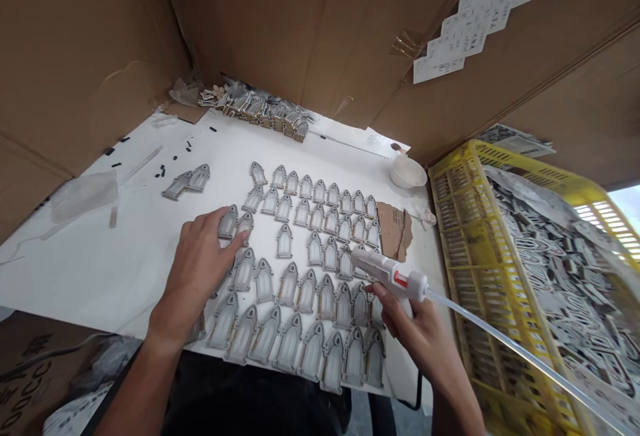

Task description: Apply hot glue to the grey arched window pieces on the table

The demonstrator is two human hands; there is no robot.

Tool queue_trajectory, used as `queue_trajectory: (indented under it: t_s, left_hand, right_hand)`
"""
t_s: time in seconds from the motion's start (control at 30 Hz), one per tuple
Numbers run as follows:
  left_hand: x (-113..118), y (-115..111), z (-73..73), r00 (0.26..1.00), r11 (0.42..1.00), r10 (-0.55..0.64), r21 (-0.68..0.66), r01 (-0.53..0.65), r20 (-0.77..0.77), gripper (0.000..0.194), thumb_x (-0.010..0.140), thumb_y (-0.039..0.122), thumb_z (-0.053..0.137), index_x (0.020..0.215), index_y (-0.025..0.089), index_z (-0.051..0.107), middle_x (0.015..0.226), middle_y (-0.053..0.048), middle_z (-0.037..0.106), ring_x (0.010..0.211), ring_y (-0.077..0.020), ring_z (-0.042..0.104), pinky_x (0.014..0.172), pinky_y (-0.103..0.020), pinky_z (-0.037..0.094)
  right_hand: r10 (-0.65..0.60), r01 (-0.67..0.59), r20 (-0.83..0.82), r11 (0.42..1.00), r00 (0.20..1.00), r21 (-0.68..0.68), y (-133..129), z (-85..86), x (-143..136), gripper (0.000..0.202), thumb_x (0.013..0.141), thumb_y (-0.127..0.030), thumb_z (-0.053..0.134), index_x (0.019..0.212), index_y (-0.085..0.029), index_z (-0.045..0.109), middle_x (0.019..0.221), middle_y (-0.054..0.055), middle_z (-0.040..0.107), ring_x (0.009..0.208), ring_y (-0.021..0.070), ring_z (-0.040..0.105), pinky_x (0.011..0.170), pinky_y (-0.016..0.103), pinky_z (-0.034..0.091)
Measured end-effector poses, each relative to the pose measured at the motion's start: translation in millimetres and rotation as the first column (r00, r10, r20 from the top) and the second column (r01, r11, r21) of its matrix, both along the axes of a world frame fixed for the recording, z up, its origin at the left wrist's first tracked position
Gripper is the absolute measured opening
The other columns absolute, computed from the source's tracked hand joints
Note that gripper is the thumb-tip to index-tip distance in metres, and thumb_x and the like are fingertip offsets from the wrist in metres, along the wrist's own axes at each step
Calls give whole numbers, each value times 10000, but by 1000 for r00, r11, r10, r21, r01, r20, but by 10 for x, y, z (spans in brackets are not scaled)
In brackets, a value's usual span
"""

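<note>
My right hand (411, 329) is wrapped around a white hot glue gun (380, 268), its nozzle pointing left over the rows of pieces. A long clear glue stick (515, 336) runs out of its back. My left hand (203, 256) is closed at the left end of the rows, thumb and fingers about two small grey arch-shaped frames (229, 221); whether they are lifted off the table cannot be made out. Several more arch-shaped frames (313, 293) lie in rows between my hands, pointed ends facing away from me.
A yellow plastic crate (460, 276) full of grey parts stands at the right. Stacked frames (270, 116) line the back, near a white bowl (407, 173). Two frames (187, 181) lie at left. Cardboard walls (280, 29) enclose the white table (220, 156); torn cardboard (394, 229) lies at right.
</note>
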State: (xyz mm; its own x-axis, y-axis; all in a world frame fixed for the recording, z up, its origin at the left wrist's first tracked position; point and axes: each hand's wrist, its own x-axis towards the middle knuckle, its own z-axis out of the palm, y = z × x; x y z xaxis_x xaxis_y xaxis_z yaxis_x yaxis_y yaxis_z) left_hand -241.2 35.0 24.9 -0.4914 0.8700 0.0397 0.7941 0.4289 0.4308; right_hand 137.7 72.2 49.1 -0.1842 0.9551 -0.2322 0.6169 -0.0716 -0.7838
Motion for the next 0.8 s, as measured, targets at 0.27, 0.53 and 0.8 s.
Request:
queue_trajectory:
  t_s: [0.27,0.53,0.8]
  left_hand:
    - [175,86,-13,998,999,-6,-36,9,66,639,1055,509,647,1572,134,636,1452,-211,693,1231,-406,715,1093,-552,598]
    - [341,152,177,993,995,-101,10,102,-57,667,1104,581,518,1596,141,617,1551,-227,612,1440,-482,552,1135,-606,573]
    - [1004,829,258,642,644,-762,3,765,-83,471,1155,471,552,1522,206,685,1600,-173,634,1528,-414,527,1196,-604,547]
  right_hand:
    - [-213,205,-34,964,976,-169,-67,-112,241,791,934,-901,648,1078,-142,817,583,-34,466,529,162,422,527,317,322]
    - [-303,293,-36,941,952,-169,-71,-187,450,859,895,-960,611,1064,-143,820,582,-36,481,518,163,436,523,307,348]
    - [-167,162,77,984,983,68,127,392,457,651,1060,-806,568,802,-220,690,640,13,593,615,185,544,572,309,369]
